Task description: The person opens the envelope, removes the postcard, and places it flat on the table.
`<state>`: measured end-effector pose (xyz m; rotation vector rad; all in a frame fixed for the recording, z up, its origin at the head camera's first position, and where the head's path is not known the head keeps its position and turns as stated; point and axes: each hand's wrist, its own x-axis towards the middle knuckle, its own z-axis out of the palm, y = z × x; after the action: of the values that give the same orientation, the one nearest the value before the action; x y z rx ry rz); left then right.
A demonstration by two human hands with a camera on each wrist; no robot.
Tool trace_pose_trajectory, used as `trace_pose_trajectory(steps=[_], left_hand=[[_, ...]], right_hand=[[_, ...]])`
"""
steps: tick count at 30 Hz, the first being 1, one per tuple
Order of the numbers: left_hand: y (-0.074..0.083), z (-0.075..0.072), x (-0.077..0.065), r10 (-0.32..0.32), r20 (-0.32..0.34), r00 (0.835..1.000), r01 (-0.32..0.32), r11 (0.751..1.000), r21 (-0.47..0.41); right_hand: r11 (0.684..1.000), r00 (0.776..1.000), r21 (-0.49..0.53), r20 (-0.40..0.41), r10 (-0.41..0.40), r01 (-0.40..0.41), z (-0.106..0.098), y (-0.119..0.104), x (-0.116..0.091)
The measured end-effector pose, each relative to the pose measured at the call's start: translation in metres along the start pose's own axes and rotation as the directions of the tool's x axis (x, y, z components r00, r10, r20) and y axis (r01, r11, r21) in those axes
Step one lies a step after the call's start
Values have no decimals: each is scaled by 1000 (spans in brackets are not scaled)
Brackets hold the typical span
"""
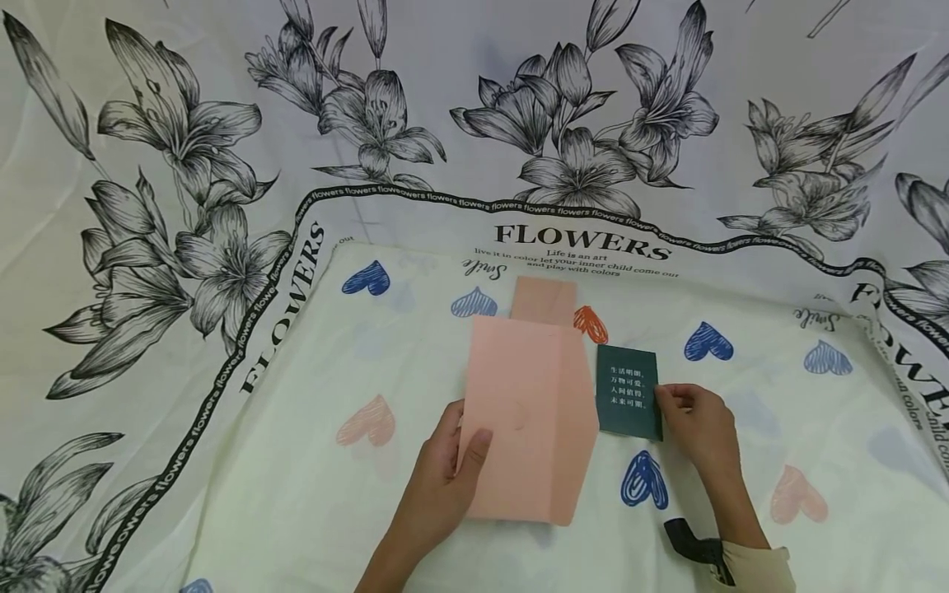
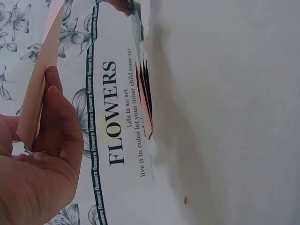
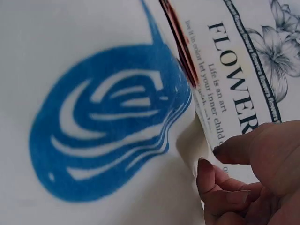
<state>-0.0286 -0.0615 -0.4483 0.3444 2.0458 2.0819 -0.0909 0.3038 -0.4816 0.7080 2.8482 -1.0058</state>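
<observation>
My left hand (image 1: 448,482) grips a pink envelope (image 1: 511,412) by its left edge, thumb on top and fingers beneath. The envelope's flap (image 1: 577,420) is unfolded and points right. In the left wrist view the same envelope (image 2: 40,79) appears nearly edge-on, between thumb and curled fingers. Just right of the flap is a small dark green card (image 1: 626,391) with lines of white characters. My right hand (image 1: 700,432) pinches that card's right edge between thumb and fingers. The right wrist view shows these fingertips (image 3: 206,171) close together, but the card is hard to make out there.
Behind the held envelope lies a pink stack (image 1: 544,298), whose layered edges (image 2: 144,96) show pink and dark in the left wrist view. A white cloth (image 1: 282,469) with printed hearts, flowers and lettering covers the surface. A black strap (image 1: 693,543) is around my right wrist by the sleeve.
</observation>
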Motion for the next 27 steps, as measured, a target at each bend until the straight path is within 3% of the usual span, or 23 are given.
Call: trace_pose_trajectory(steps=[4, 7, 9, 12, 16, 18, 21, 27], left_hand=[[1, 2, 0, -11, 3, 1000, 11, 1000, -9], [2, 4, 0, -11, 2, 1000, 11, 1000, -18], [2, 6, 1, -9, 2, 1000, 9, 1000, -28], [3, 8, 2, -5, 15, 1000, 6, 999, -51], [3, 13, 3, 8, 42, 999, -6, 998, -66], [3, 15, 3, 17, 50, 999, -14, 998, -63], [1, 17, 3, 29, 50, 998, -26, 998, -54], [0, 22, 2, 48, 52, 997, -45, 998, -53]], right_hand=[[998, 997, -45, -71, -41, 38, -7, -4, -11], [986, 981, -22, -103, -166, 165, -15, -16, -30], [958, 961, 78, -41, -273, 275, -18, -26, -46], [883, 906, 332, 149, -397, 333, -18, -41, -69], [770, 806, 595, 326, -494, 231, -14, -52, -89], [736, 780, 650, 356, -514, 189, -10, -54, -94], [723, 783, 678, 375, -496, 133, -5, -56, -98], [736, 841, 666, 324, -433, 123, 8, -62, -106]])
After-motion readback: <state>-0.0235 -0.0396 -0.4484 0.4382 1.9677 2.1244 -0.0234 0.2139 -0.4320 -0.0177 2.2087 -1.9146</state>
